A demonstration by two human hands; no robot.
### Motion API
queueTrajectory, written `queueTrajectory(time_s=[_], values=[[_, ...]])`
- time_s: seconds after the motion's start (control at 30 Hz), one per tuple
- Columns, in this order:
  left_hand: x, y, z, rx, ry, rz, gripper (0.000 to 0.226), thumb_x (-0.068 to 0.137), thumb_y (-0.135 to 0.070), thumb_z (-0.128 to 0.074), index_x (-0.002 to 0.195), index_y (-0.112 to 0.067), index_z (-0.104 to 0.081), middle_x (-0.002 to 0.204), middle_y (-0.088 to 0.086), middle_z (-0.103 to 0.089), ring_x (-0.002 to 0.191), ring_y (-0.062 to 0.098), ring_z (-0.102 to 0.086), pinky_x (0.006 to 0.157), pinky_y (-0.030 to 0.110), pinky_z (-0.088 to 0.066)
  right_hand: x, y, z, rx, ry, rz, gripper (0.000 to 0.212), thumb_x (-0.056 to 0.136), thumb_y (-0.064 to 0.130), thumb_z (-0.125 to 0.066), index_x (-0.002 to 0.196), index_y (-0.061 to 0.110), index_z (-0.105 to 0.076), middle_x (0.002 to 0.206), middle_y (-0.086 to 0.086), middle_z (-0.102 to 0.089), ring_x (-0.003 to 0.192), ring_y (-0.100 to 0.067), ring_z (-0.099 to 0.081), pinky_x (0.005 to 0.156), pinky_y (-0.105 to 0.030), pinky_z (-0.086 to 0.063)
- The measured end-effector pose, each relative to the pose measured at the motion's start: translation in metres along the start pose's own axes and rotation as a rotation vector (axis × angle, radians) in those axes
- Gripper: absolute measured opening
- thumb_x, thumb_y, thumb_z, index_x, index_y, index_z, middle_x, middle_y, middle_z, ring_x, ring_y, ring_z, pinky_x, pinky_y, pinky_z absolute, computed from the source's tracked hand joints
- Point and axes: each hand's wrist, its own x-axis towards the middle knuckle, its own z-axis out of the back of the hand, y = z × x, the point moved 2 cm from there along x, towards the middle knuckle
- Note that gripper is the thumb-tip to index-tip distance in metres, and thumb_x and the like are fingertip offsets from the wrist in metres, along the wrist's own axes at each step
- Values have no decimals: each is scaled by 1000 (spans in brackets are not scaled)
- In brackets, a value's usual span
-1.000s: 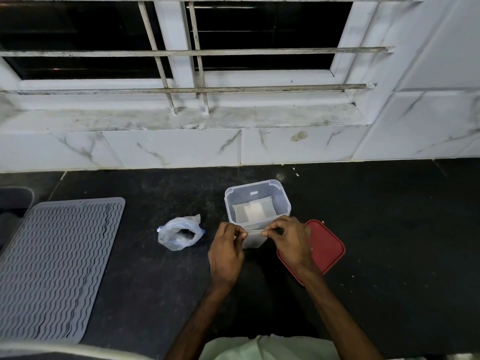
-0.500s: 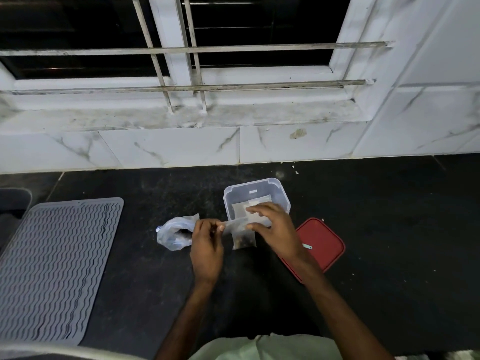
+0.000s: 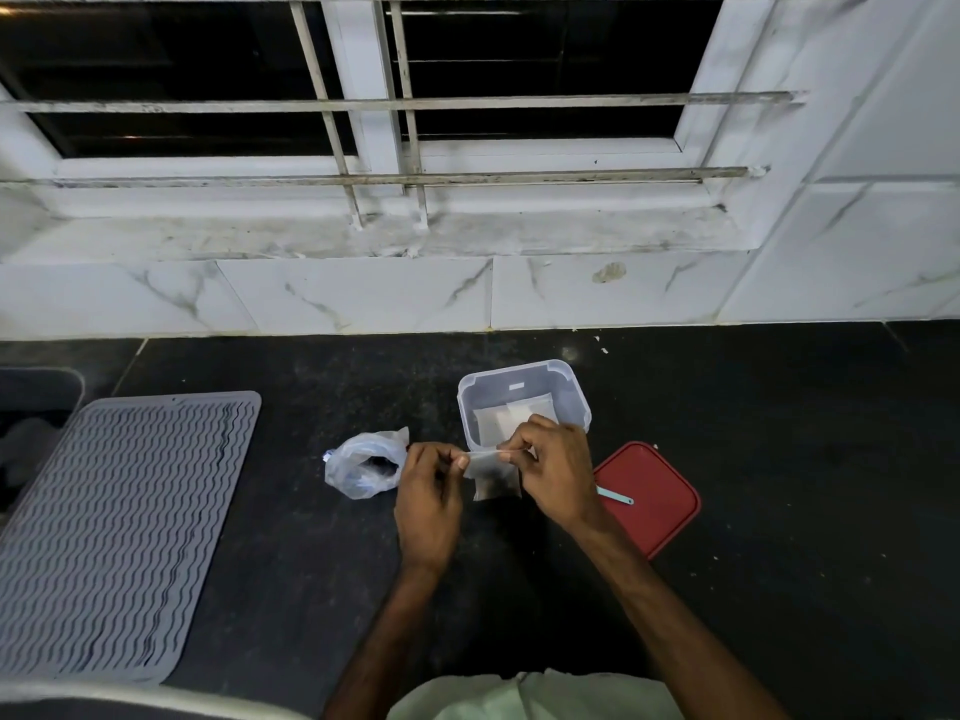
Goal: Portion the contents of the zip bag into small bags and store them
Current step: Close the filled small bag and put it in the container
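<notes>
Between my fingers: small bag (image 3: pixel 493 475), dark contents low inside, top strip pinched by left hand (image 3: pixel 428 493) and right hand (image 3: pixel 553 472).
Fingers: narrow, both gripping the bag's top edge; I judge sealing.
Beyond fingertips: clear tub (image 3: pixel 522 402), filled bags inside — some done.
Left of fingers: zip bag (image 3: pixel 363 465), open, contents remain.
Left to do: seal, store, lid (image 3: pixel 652 498).

Dim indoor light, dark night window (image 3: pixel 182 70), sharp centre, wide-angle bowing at edges
</notes>
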Motion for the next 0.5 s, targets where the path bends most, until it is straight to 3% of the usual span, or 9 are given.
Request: queueTrajectory(time_s=[0.1, 0.17, 0.23, 0.37, 0.5], values=[[1, 3, -3, -25, 24, 44, 8, 90, -21, -68, 83, -21, -64, 89, -10, -61, 81, 4, -61, 68, 19, -48, -3, -13, 3, 285, 92, -212, 9, 75, 17, -82, 79, 20, -75, 73, 10, -69, 70, 0, -62, 69, -15, -48], [-2, 9, -6, -26, 64, 96, 7, 88, -23, -70, 82, -24, -66, 87, -10, -63, 80, 3, -61, 69, 23, -51, -9, -22, 5, 431, 144, -286, 15, 71, 10, -85, 80, 16, -75, 72, -2, -71, 68, -6, -63, 69, -22, -53], [-6, 19, -9, -22, 103, 142, 6, 87, -27, -72, 82, -27, -68, 86, -10, -65, 78, 2, -63, 71, 28, -54, -13, -31, 8, 463, 156, -324, 14, 70, 8, -85, 77, 15, -76, 73, -2, -73, 69, -11, -67, 72, -25, -56], [-13, 30, -16, 45, 163, 210, 7, 85, -33, -73, 81, -29, -69, 85, -11, -66, 75, 1, -63, 70, 32, -54, -20, -41, 2, 323, 196, -363, 9, 74, 10, -83, 77, 15, -76, 78, 7, -76, 73, -5, -70, 76, -24, -56], [-13, 39, -23, 105, 221, 260, 6, 87, -35, -69, 86, -29, -68, 87, -12, -66, 80, 4, -64, 74, 34, -55, -22, -37, -10, 16, 228, -372, 9, 81, 28, -77, 85, 22, -72, 80, 9, -74, 74, -4, -68, 74, -29, -56]])
